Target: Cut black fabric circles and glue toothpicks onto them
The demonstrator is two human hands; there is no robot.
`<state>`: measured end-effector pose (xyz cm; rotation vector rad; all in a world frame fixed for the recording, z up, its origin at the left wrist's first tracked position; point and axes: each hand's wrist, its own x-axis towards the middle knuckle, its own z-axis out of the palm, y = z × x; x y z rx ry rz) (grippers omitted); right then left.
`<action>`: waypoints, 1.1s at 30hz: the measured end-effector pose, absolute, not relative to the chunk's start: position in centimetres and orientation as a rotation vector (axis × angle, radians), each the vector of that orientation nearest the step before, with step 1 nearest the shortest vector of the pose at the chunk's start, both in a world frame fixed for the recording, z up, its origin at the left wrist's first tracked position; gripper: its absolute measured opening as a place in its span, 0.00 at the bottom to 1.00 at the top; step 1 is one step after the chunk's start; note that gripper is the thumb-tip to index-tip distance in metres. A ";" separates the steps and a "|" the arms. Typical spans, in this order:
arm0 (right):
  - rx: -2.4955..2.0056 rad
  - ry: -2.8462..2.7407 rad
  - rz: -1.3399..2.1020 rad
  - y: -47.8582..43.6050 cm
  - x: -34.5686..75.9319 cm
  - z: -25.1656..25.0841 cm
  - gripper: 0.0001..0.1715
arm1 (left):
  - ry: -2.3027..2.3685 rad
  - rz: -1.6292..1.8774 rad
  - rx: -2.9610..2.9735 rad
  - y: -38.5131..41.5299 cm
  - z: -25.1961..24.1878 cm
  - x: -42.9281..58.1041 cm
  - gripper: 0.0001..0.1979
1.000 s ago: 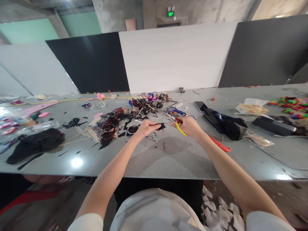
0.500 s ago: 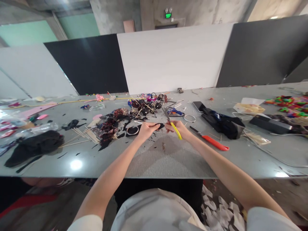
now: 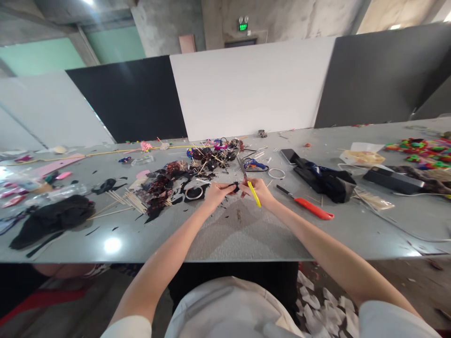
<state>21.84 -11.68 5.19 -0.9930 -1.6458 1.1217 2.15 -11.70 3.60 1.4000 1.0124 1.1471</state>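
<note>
My left hand (image 3: 216, 194) pinches a small piece of black fabric (image 3: 234, 187) above the table. Close on its right, my right hand (image 3: 259, 191) is closed around yellow-handled scissors (image 3: 254, 193), whose blades point away from me. The right fingertips come up to the fabric's edge; whether they also grip it I cannot tell. Left of my left hand lies a white ring (image 3: 194, 191) on dark scraps. Beyond my hands sits a heap of black balls stuck with wooden sticks (image 3: 211, 158).
A red-handled knife (image 3: 313, 208), a blue glue gun (image 3: 255, 164), a second white ring (image 3: 276, 173) and black cloth (image 3: 327, 180) lie to the right. On the left are wooden sticks (image 3: 128, 202) and a black cloth bundle (image 3: 52, 218). Upright panels (image 3: 252, 89) border the table's far side.
Both hands have drawn slightly closer together around the black fabric. The scissors have shifted a little left and toward me with my right hand.
</note>
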 end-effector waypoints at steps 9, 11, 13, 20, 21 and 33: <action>-0.908 -1.891 1.183 -11.4 23.7 6.2 0.23 | 0.779 0.920 1.244 -11.6 4.1 1.5 0.20; -0.891 -1.940 1.202 -11.6 23.9 6.5 0.23 | 0.783 0.843 1.290 -11.5 4.0 1.2 0.22; -0.862 -2.017 1.214 -11.8 23.9 6.6 0.22 | 0.806 0.797 1.354 -11.3 3.9 1.0 0.24; -0.832 -2.163 1.190 -12.1 23.7 6.5 0.18 | 0.901 0.731 1.569 -11.4 4.8 0.5 0.22; -0.831 -2.164 1.188 -12.1 23.7 6.5 0.18 | 0.907 0.725 1.594 -11.5 5.0 0.4 0.22; -0.850 -2.167 1.182 -12.3 23.7 6.9 0.22 | 0.882 0.671 1.650 -10.7 4.4 -0.1 0.18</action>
